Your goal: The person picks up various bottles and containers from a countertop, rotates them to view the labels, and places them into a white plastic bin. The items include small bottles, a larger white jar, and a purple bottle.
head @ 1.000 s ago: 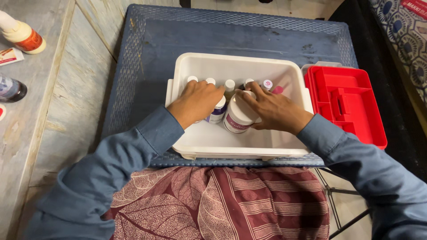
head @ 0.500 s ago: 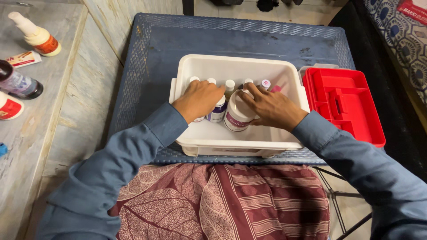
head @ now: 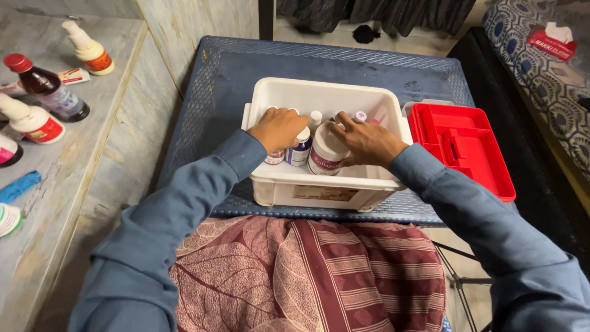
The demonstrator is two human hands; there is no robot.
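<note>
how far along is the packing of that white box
Done: several small bottles stand inside the white box. In hand: left hand and right hand hold bottles there, the right on a large white jar. Left: bottles on the ledge.

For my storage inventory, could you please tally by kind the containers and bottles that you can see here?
White bin: 1
Red tray: 1
Bottles in the bin, partly hidden by the left hand and the right hand, including the large white bottle: at least 5
Bottles on the ledge, fully visible: 3
Total: at least 10
</note>
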